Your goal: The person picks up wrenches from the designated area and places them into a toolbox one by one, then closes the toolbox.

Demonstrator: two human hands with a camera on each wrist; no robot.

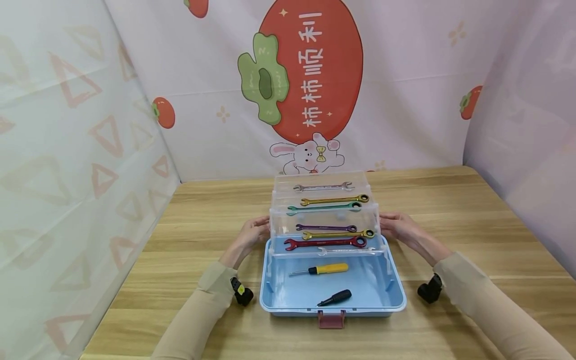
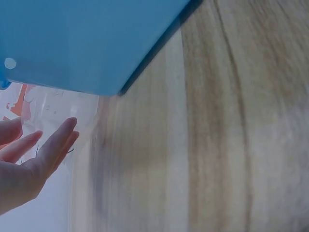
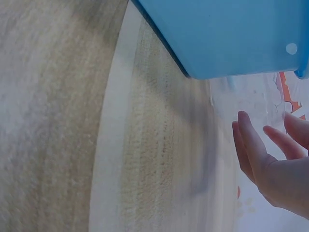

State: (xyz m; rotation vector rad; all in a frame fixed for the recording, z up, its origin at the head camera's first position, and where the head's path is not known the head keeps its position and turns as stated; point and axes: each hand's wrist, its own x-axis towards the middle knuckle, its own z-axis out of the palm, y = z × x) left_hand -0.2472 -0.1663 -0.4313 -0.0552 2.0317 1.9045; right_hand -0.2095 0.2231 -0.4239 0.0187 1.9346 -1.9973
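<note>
A light blue toolbox stands with its clear tiered trays raised at the back. Several wrenches lie in the trays, among them a red wrench, a green wrench and a purple wrench. In the blue bottom lie a yellow-handled screwdriver and a small black-handled tool. My left hand is at the trays' left side, fingers fairly straight beside the clear plastic. On the opposite side, my right hand reaches its extended fingers toward the rear. Neither hand grips anything visible.
A dark red latch hangs at the toolbox's front. The wooden table extends around the box. Printed cloth hangs behind the table and along both sides. A small black camera is strapped to the right wrist.
</note>
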